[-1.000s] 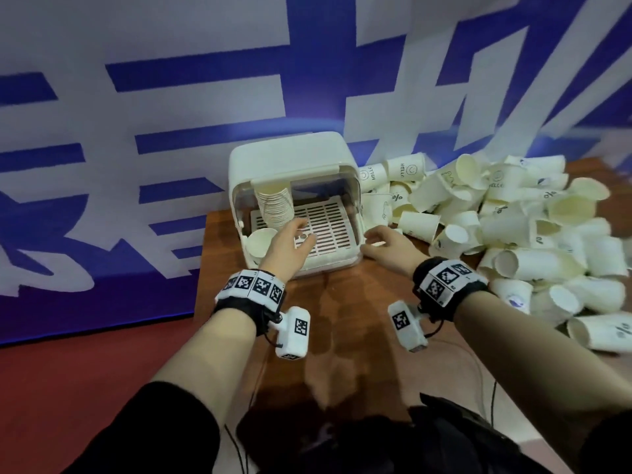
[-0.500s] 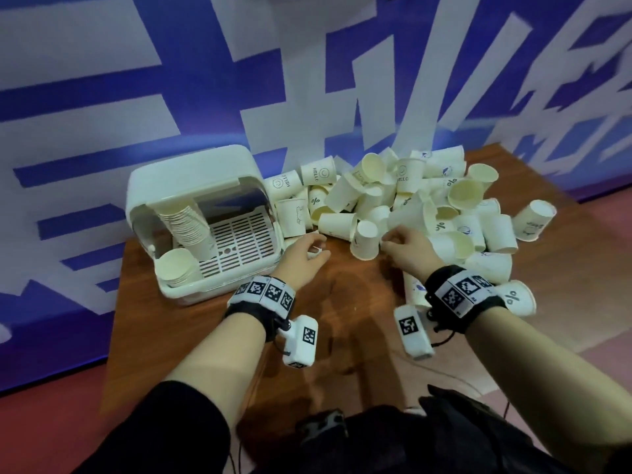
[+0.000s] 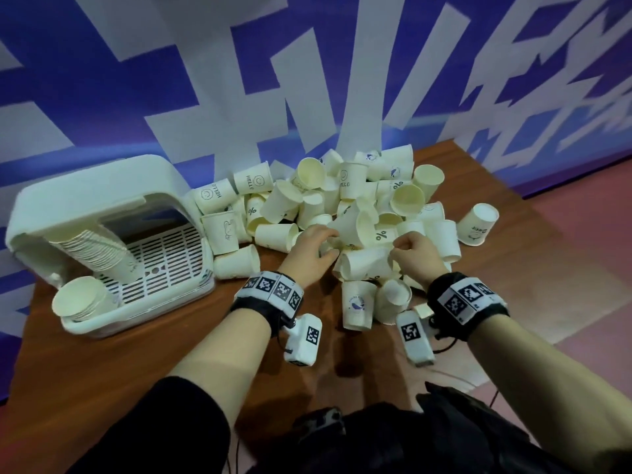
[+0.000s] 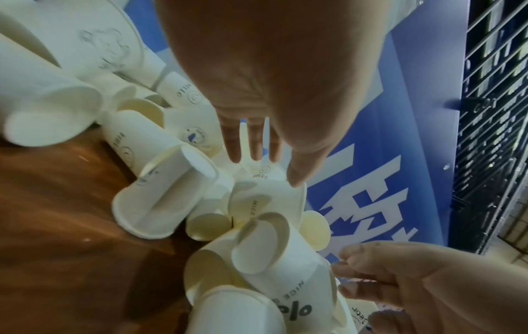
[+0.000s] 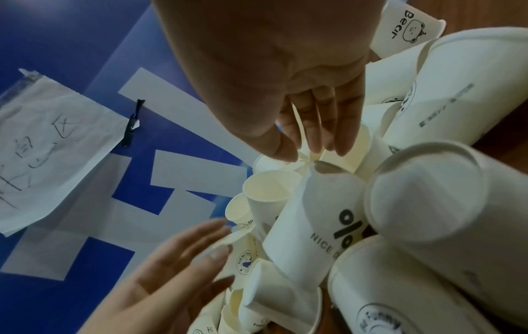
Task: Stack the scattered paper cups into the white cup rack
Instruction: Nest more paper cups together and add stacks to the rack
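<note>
Both hands in the cup pile (image 3: pixel 359 213), mid-table, just right of the white cup rack (image 3: pixel 102 213). Our left hand (image 3: pixel 313 251) sits at the near-left edge of the heap, fingers fairly straight and slightly spread per the left wrist view, tips touching cups but not wrapped on any. Our right hand (image 3: pixel 415 253) is close to the right of it, fingers bent down, tips brushing a cup rim (image 5: pixel 337 158); can't tell if it's actually pinching yet, looks more like touching. Between the hands lies a cup on its side w/ "%" print (image 3: pixel 367 265), prob the next pick. Rack already holds a long leaning stack (image 3: pixel 99 251) at its left side plus a short stack (image 3: pixel 80 299) at the near-left corner, so task is partly done, lots of cups left. To do this step well, we think: grab one cup per hand by the wall, not the rim, light squeeze since thin paper dents easily; nest them mouth-to-base in the same direction before carrying left. Pull from the top/near edge of the heap so the rest doesn't roll off the wooden table (image 3: pixel 119 364). One stray cup (image 3: pixel 477 224) at far right, well apart, leave for later.
</note>
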Available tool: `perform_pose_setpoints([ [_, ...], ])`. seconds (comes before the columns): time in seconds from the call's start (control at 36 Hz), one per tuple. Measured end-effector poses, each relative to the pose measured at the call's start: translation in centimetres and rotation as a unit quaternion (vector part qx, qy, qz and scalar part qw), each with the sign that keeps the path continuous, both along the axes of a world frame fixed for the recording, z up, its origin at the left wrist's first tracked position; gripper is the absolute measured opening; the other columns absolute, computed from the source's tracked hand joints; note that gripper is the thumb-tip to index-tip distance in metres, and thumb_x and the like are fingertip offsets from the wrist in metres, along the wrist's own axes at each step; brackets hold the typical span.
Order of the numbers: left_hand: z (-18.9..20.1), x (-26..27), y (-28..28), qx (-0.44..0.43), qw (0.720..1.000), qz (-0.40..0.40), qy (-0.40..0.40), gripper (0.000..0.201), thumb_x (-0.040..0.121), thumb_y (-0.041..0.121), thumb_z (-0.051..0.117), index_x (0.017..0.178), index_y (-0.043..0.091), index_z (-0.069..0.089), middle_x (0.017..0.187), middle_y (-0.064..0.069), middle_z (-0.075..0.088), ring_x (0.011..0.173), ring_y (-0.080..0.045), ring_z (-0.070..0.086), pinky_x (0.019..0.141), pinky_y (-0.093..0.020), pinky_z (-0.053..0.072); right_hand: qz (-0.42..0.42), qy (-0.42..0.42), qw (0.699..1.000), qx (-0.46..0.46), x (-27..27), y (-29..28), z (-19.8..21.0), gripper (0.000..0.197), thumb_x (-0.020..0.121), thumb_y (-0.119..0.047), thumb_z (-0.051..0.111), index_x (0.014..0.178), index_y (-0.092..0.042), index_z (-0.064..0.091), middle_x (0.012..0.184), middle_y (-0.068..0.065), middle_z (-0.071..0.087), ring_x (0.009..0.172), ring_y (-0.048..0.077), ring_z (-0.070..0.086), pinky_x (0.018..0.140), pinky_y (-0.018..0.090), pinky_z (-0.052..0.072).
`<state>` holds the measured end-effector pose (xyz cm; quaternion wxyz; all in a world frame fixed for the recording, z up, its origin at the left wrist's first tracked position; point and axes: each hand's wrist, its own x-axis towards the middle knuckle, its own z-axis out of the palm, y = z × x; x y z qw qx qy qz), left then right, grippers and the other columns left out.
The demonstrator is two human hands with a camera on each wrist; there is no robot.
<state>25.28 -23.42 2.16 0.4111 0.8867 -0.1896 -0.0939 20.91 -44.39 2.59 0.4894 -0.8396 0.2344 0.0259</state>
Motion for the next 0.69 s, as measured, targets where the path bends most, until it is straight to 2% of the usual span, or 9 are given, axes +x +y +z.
perform_pose_setpoints([
  [0.14,0.0,0.8,-2.4,0.062,0.997,-0.023,-0.034,0.046,0.092,0.017,0.057,0.136,0.025,0.047,0.152,-0.003,0.022,0.14,-0.021,0.017,0.115,-0.038,0.02,0.04,0.043,0.998,-0.001,0.6,-1.0,-0.5,0.024,0.082,-0.009,0.059,0.105,-0.01,0.053,0.085,0.001,0.054,0.068,0.014,0.053,0.05,0.024,0.043],
  [0.22,0.1,1.3,-3.3,0.133,0.989,-0.049,-0.044,0.057,0.091,0.014,0.052,0.143,0.03,0.037,0.157,-0.004,0.01,0.144,-0.022,0.007,0.116,-0.043,0.019,0.058,0.057,0.997,0.013,1.0,-1.4,-1.0,0.024,0.082,-0.011,0.057,0.106,-0.009,0.052,0.091,0.004,0.053,0.072,0.016,0.054,0.048,0.026,0.048],
  [0.31,0.2,1.9,-4.1,0.194,0.977,-0.065,-0.058,0.059,0.092,0.01,0.046,0.146,0.029,0.033,0.158,-0.008,0.005,0.145,-0.026,0.004,0.115,-0.046,0.019,0.06,0.063,0.996,0.034,1.2,-1.4,-1.4,0.023,0.083,-0.009,0.056,0.106,-0.008,0.052,0.093,0.007,0.053,0.074,0.019,0.055,0.05,0.029,0.05],
  [0.39,0.0,2.6,-4.6,0.218,0.969,-0.067,-0.098,0.052,0.095,0.013,0.045,0.145,0.026,0.037,0.158,-0.01,0.008,0.144,-0.028,0.008,0.113,-0.049,0.023,0.053,0.064,0.995,0.061,1.6,-1.3,-1.6,0.021,0.084,-0.006,0.054,0.105,-0.009,0.051,0.094,0.007,0.053,0.078,0.021,0.056,0.051,0.031,0.053],
  [0.47,-0.5,3.4,-4.9,0.217,0.965,-0.071,-0.129,0.045,0.095,0.016,0.049,0.14,0.019,0.044,0.157,-0.008,0.018,0.143,-0.028,0.014,0.111,-0.049,0.026,0.055,0.061,0.993,0.089,1.9,-1.3,-1.8,0.019,0.086,-0.003,0.052,0.104,-0.009,0.051,0.093,0.008,0.054,0.073,0.021,0.057,0.047,0.029,0.051],
  [0.61,-1.0,4.5,-4.9,0.169,0.972,-0.09,-0.137,0.036,0.09,0.02,0.062,0.124,0.008,0.057,0.15,-0.009,0.035,0.14,-0.027,0.027,0.11,-0.046,0.027,0.056,0.045,0.992,0.102,2.2,-1.2,-2.0,0.02,0.086,0.001,0.054,0.104,-0.006,0.054,0.084,0.007,0.058,0.063,0.017,0.057,0.039,0.019,0.046],
  [0.69,-1.0,4.6,-4.5,0.14,0.978,-0.064,-0.139,0.032,0.088,0.021,0.065,0.116,0.005,0.061,0.146,-0.012,0.041,0.136,-0.03,0.032,0.109,-0.044,0.028,0.055,0.043,0.993,0.095,2.3,-1.1,-2.1,0.02,0.085,0.001,0.054,0.104,-0.006,0.056,0.077,0.004,0.057,0.06,0.016,0.055,0.041,0.017,0.043],
])
